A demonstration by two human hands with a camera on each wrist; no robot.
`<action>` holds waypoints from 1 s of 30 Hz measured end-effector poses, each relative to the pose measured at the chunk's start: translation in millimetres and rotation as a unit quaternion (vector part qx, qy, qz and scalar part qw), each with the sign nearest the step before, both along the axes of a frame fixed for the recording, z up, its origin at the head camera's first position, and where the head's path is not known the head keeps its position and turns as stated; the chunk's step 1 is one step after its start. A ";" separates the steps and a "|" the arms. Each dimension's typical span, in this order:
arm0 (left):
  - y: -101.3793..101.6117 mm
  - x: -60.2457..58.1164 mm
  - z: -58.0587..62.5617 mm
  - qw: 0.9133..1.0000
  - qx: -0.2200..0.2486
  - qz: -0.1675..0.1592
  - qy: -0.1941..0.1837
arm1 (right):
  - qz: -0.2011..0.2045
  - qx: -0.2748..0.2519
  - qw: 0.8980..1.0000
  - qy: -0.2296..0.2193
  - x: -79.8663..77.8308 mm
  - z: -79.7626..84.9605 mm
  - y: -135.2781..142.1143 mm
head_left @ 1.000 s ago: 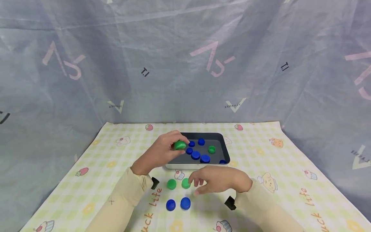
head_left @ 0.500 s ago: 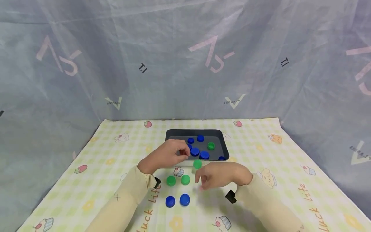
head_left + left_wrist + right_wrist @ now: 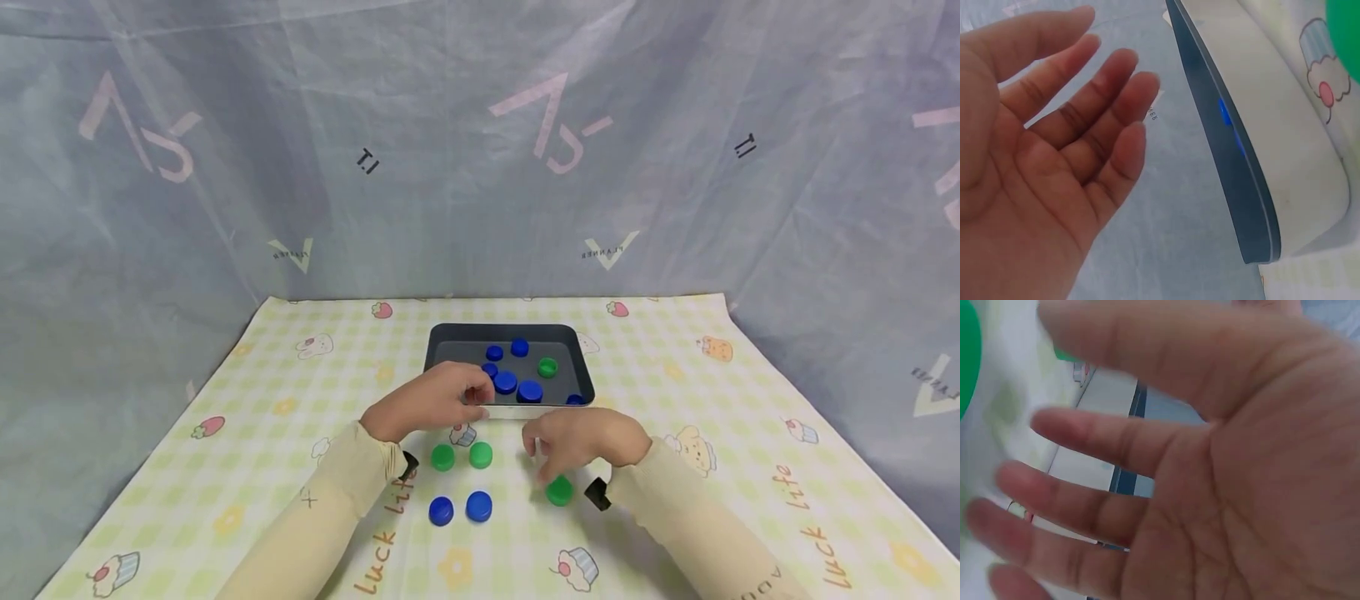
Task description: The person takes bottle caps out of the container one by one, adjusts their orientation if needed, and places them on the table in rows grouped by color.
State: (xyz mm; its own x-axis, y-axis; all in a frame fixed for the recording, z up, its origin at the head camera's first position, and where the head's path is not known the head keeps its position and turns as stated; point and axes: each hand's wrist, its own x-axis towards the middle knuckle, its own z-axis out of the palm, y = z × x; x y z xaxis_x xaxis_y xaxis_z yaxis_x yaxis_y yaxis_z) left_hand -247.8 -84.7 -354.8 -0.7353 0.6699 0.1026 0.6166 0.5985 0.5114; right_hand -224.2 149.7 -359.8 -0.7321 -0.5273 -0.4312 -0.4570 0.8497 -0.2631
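My left hand [image 3: 435, 400] hovers at the front left of the dark-lined tray [image 3: 510, 412]. The left wrist view shows that palm bare, its fingers [image 3: 1119, 119] loosely bent. Nearer me on the right, my right hand [image 3: 585, 437] hangs over the cloth with fingers spread and nothing in them. A green bottle cap [image 3: 558, 491] lies just below its thumb. To the left sit two more green caps, one [image 3: 442, 457] beside the other [image 3: 481, 455]. In front of them are a dark blue cap [image 3: 441, 511] and a brighter blue cap [image 3: 479, 507].
Inside the tray lie several blue caps [image 3: 529, 392] and one upturned green cap [image 3: 547, 367]. A checked, cartoon-printed cloth [image 3: 675, 517] covers the table. Grey fabric [image 3: 480, 167] hangs behind and along both sides.
My left hand has let go of the green cap and drawn back from over the tray. That cap has travelled right and towards me, ending by my right hand, which shifted slightly right.
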 end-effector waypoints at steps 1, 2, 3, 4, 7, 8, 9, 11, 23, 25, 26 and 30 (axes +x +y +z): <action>0.0 0.1 0.3 1.000 -0.002 0.002 0.000 | 0.000 0.010 1.000 -0.007 1.4 -0.3 -0.2; 0.0 0.1 0.5 1.000 -0.006 0.003 0.003 | -0.004 0.016 1.000 -0.016 2.8 -0.7 -0.4; -0.2 0.0 0.7 1.000 -0.008 0.003 0.005 | -0.007 0.024 0.999 -0.020 4.1 -1.2 -0.8; -0.2 0.0 1.0 1.000 -0.010 0.002 0.008 | -0.006 0.032 0.999 -0.022 5.3 -1.8 -1.4; -0.5 0.2 1.5 1.000 -0.015 0.000 0.008 | -0.003 0.051 0.998 -0.023 8.0 -5.2 -3.8; -0.7 0.4 1.8 1.000 -0.016 -0.003 0.008 | 0.000 0.054 0.998 -0.020 8.7 -6.4 -4.6; -0.9 0.5 1.9 1.000 -0.017 -0.005 0.007 | 0.007 0.059 0.998 -0.014 9.0 -7.5 -5.3; -1.7 0.5 2.0 1.000 -0.018 -0.004 0.004 | 0.017 0.064 0.998 -0.006 9.6 -8.7 -6.2; -8.9 -1.2 5.9 1.000 -0.010 -0.005 0.026 | 0.059 -0.049 0.995 0.065 -1.3 -7.3 -5.0; -9.6 -1.0 6.4 1.000 -0.008 0.000 0.021 | 0.076 -0.092 0.989 0.089 -4.9 -11.5 -6.5; -9.9 -0.9 6.5 1.000 -0.008 0.003 0.021 | 0.084 -0.110 0.985 0.101 -6.5 -14.2 -7.8; -10.4 -1.3 6.5 0.999 -0.013 0.012 0.032 | 0.105 -0.146 0.975 0.131 -9.8 -24.8 -13.6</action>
